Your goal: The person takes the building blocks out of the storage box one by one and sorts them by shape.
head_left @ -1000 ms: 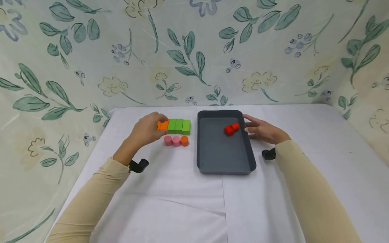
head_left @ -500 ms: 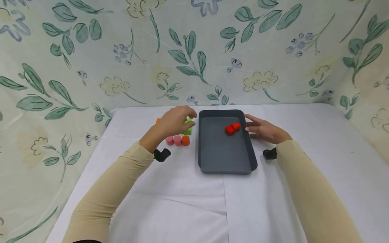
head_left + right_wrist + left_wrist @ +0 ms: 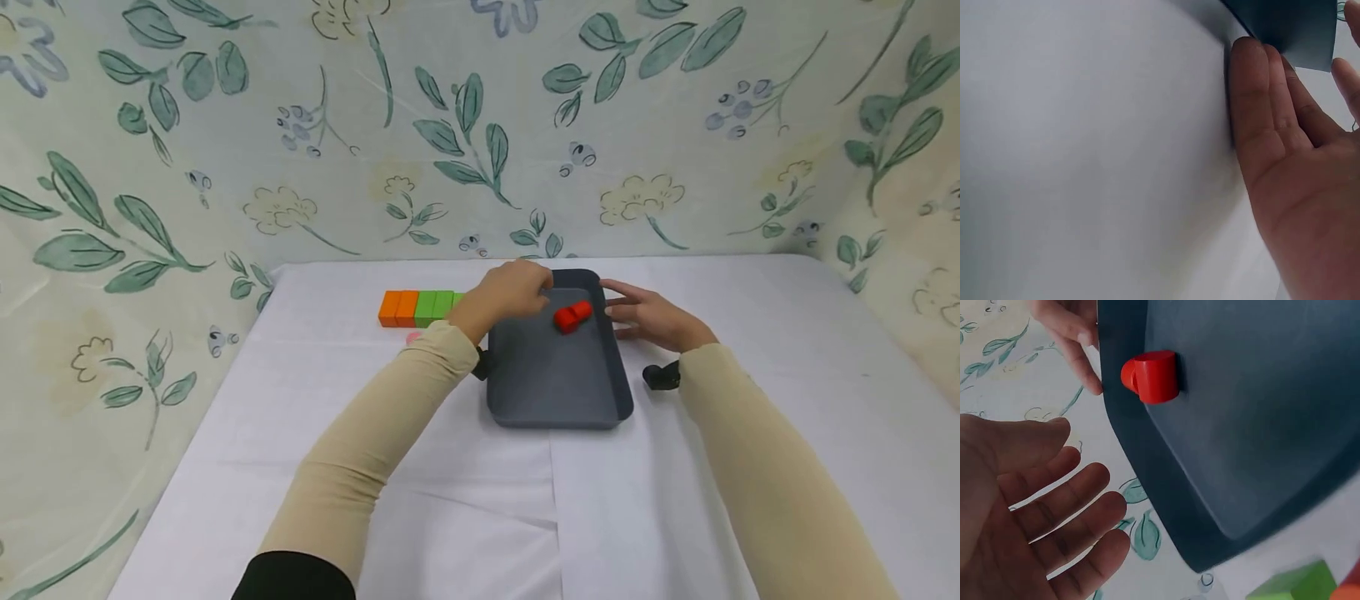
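My left hand (image 3: 512, 290) is over the far left part of the dark grey tray (image 3: 555, 383), its fingers loosely spread and nothing between them in the left wrist view. Two small red pieces (image 3: 572, 317) lie together in the tray near its right wall; the nearer one in the left wrist view is a red cylinder (image 3: 1157, 377). At the tray's right side, my right hand (image 3: 652, 318) rests with extended fingers (image 3: 1250, 87) against the outer wall.
Left of the tray stands a row of orange blocks (image 3: 397, 308) and green blocks (image 3: 433, 307), partly behind my left forearm. A pink cylinder (image 3: 413, 337) peeks out in front of them. A white cloth (image 3: 480, 517) covers the table; a floral curtain (image 3: 480, 125) hangs behind.
My left hand has moved right from the orange blocks, past the green ones, to over the tray. My right hand, the tray and the red pieces have stayed in place.
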A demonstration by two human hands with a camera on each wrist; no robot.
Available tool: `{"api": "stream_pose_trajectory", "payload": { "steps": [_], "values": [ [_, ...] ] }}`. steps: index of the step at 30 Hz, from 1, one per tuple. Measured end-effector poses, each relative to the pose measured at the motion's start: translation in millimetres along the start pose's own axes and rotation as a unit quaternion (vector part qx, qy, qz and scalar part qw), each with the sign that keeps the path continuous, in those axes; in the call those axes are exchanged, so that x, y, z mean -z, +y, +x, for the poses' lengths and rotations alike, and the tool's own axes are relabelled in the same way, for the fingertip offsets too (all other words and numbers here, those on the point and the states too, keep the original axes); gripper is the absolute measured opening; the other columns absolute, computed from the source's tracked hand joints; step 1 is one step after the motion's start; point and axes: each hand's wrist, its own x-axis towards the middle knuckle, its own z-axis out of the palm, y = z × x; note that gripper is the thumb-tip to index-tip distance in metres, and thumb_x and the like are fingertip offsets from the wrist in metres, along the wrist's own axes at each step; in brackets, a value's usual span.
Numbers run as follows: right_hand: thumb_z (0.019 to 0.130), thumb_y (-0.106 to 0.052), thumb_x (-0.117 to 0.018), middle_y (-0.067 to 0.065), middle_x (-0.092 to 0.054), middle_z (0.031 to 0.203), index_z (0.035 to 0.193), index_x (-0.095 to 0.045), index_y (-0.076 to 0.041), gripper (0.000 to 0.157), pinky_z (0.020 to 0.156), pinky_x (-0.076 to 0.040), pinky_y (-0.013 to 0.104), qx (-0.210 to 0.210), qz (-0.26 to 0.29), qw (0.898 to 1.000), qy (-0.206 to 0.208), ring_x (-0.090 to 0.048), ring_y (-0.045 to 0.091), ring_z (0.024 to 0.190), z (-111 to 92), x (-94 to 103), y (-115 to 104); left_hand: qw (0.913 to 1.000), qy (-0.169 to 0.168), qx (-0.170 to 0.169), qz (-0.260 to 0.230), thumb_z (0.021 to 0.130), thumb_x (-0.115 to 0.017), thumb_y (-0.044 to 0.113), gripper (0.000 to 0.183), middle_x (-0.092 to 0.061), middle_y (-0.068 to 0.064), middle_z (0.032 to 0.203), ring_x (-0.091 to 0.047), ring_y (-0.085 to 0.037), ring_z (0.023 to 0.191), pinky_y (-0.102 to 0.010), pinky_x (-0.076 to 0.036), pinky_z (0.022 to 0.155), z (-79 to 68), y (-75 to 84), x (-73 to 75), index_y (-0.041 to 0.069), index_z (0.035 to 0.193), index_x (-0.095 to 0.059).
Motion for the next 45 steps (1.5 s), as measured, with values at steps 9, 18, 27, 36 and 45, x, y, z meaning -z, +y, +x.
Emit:
{"api": "stream_pose_trajectory", "payload": {
  "steps": [9, 18, 27, 36, 45],
  "values": [
    [0.099, -0.01, -0.05, 0.024, -0.015, 0.164, 0.16, -0.004, -0.029, 0.079, 0.118, -0.031, 0.058, -0.006, 0.01, 1.0, -0.008, -0.028, 0.043, 0.147, 2.6, 0.1, 0.4, 0.9988, -0.003, 0.042, -0.026, 0.098, -0.053, 0.027, 0.034, -0.066, 0.001, 0.125, -0.063, -0.017, 0.1, -0.036, -0.055, 0.09, 22.9, 15.1, -28.6, 0.015, 0.129, -0.062],
    [0.1, -0.012, -0.051, 0.023, -0.009, 0.166, 0.16, -0.001, -0.031, 0.08, 0.12, -0.028, 0.059, -0.005, 0.012, 1.0, -0.018, -0.023, 0.043, 0.15, 2.6, 1.9, 2.0, 0.9859, 0.017, 0.152, -0.067, 0.097, -0.054, 0.044, 0.032, -0.062, 0.0, 0.088, -0.059, -0.02, 0.079, -0.034, -0.047, 0.067, 36.4, 27.4, -52.5, 0.015, 0.097, -0.067],
    [0.101, -0.014, -0.05, 0.023, -0.01, 0.166, 0.16, -0.001, -0.032, 0.078, 0.119, -0.029, 0.058, 0.0, 0.003, 1.0, -0.021, -0.024, 0.044, 0.149, 2.1, 1.7, 3.3, 0.9828, 0.023, 0.135, -0.123, 0.09, -0.069, 0.034, 0.026, -0.066, -0.002, 0.088, -0.057, -0.018, 0.074, -0.027, -0.044, 0.064, 45.3, 34.0, -64.7, 0.011, 0.103, -0.071],
    [0.101, -0.014, -0.049, 0.025, -0.006, 0.166, 0.16, 0.002, -0.032, 0.079, 0.12, -0.027, 0.058, -0.004, 0.007, 1.0, -0.022, -0.022, 0.045, 0.149, -0.2, 4.2, 5.0, 0.9845, 0.031, 0.106, -0.137, 0.086, -0.071, 0.021, 0.03, -0.066, -0.005, 0.103, -0.057, -0.019, 0.084, -0.025, -0.044, 0.068, 45.4, 33.0, -67.0, 0.011, 0.113, -0.063],
    [0.101, -0.018, -0.051, 0.023, -0.01, 0.166, 0.16, -0.001, -0.031, 0.078, 0.12, -0.028, 0.056, 0.0, -0.005, 1.0, -0.025, -0.024, 0.044, 0.15, 0.0, 3.8, 5.4, 0.9783, 0.069, 0.046, -0.19, 0.088, -0.066, 0.014, 0.037, -0.066, -0.006, 0.113, -0.058, -0.02, 0.095, -0.027, -0.05, 0.079, 11.6, 10.6, -28.3, 0.011, 0.124, -0.059]
  ]
}}
